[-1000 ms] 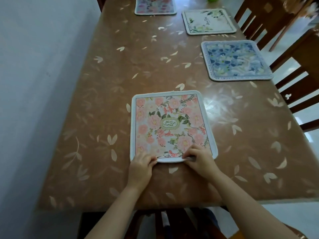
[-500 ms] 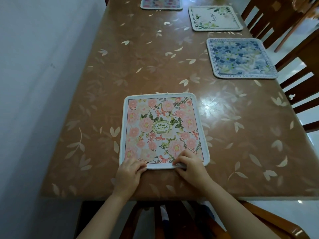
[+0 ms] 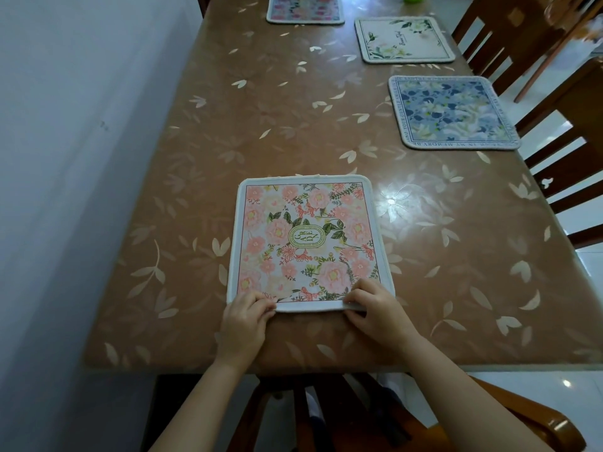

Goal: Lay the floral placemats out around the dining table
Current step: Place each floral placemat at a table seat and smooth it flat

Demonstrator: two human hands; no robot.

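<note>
**Both hands on the near edge of a pink placemat**

A pink floral placemat [image 3: 306, 239] with a green lettered oval at its middle lies at the lower centre of the frame, on a brown counter [image 3: 261, 125] printed with pale leaves. The left hand [image 3: 244, 324] pinches the mat's near edge by the lower left corner. The right hand [image 3: 378, 314] pinches the same edge by the lower right corner. At upper right lie a blue floral placemat [image 3: 453, 112] and, above it, a cream placemat [image 3: 403, 39] with green leaves. Another pink-patterned placemat [image 3: 305, 8] is cut off by the top edge. Dark wooden chairs [image 3: 571, 125] stand at the right, and a white wall [image 3: 65, 158] fills the left.
</note>
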